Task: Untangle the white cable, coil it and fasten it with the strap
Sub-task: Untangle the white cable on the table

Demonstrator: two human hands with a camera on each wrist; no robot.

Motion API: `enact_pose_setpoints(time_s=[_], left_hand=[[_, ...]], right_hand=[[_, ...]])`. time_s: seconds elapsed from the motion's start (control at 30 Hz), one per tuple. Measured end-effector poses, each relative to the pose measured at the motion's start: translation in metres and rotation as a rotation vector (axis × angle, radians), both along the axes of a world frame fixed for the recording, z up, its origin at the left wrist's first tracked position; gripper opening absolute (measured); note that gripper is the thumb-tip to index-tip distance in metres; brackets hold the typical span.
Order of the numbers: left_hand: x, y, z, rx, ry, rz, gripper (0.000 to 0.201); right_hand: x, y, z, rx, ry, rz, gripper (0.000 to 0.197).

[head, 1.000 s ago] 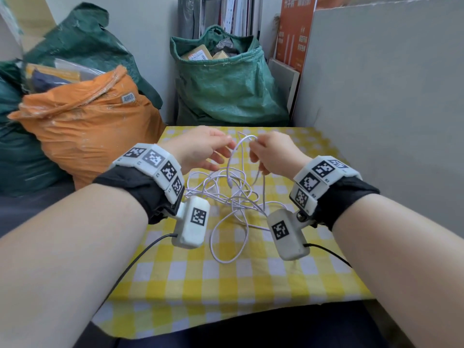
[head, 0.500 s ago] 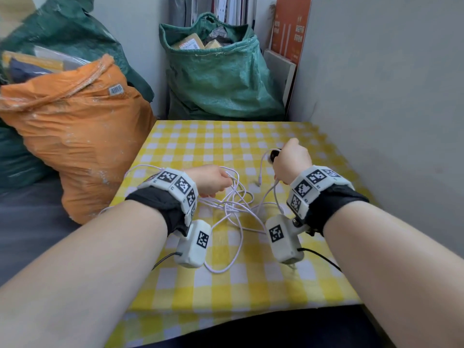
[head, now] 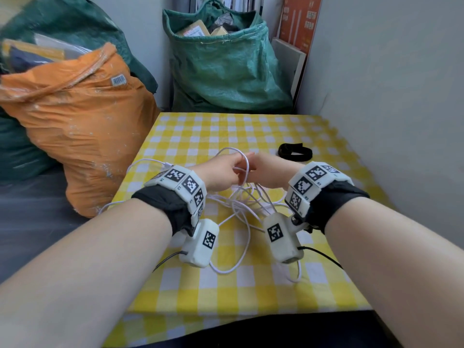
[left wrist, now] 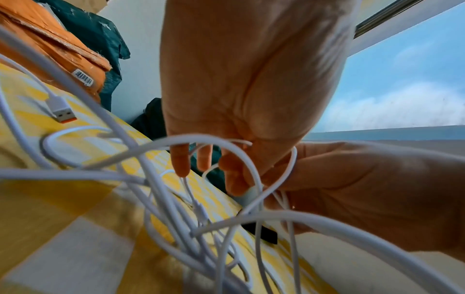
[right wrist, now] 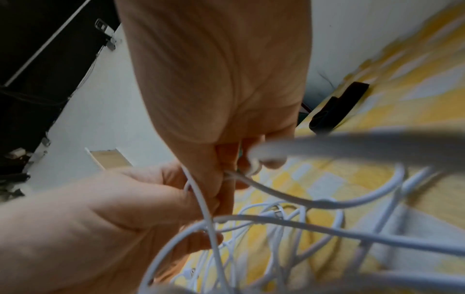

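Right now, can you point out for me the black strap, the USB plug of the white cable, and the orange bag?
black strap [head: 295,152]: head view, middle of the loop lying on the cloth.
USB plug [left wrist: 61,110]: left wrist view, its white shell near the orange tip.
orange bag [head: 85,126]: head view, front of the bag.

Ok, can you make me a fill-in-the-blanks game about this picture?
1. Both hands pinch the white ____.
2. The black strap lies on the ____ checked cloth.
3. The sack left of the table is ____.
4. The cable's plug has an ____ tip.

Missing words: cable; yellow; orange; orange
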State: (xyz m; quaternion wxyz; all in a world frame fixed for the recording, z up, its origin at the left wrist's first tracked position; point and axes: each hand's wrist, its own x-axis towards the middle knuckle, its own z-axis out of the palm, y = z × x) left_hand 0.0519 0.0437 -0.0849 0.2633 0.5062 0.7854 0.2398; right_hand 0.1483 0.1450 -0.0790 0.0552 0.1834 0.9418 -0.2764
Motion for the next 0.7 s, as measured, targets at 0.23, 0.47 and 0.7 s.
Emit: enact_pose_setpoints(time_s=[0.23, 0.47, 0.7], left_hand=[[-0.001, -0.003, 0.016, -0.023, 0.13, 0.113, 0.016], [-0.012, -0.022, 0.049, -0.036, -0.001, 0.171, 0.011], [-0.01, -0.038, 0.079, 0.408, -0.452, 0.222, 0.029]], right_hand=[[-0.002, -0.011, 0.015, -0.411, 0.221, -0.259, 0.018], [-0.001, -0.006, 0.027, 0.221, 0.112, -0.363, 0.021], [0.005, -0.012, 0.039, 0.249, 0.186, -0.327, 0.045]])
